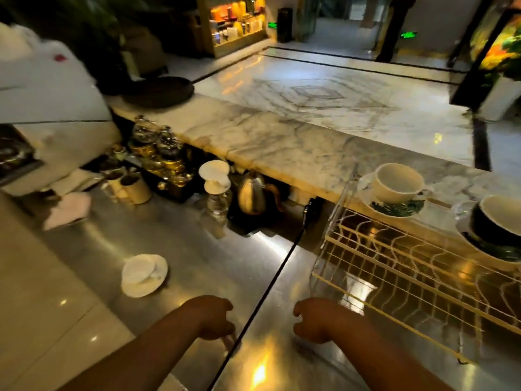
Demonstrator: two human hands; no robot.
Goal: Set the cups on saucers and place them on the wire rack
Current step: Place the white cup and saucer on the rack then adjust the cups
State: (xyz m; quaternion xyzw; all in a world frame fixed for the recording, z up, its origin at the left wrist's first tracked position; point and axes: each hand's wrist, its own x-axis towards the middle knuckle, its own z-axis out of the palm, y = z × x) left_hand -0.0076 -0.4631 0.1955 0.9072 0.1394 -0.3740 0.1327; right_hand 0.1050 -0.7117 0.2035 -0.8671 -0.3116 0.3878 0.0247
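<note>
Two cups on saucers [393, 193] already sit on the wire rack [417, 266]; left of it, one cup [139, 270] waits. Your left hand [210, 317] and right hand [318, 320] are empty, loosely curled. Next, reach for that cup.

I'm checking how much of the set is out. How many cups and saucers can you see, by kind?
Cups: 3 (white one lying on the counter, cream one on the rack, dark one at the right edge)
Saucers: 3 ()
Total: 6
</note>
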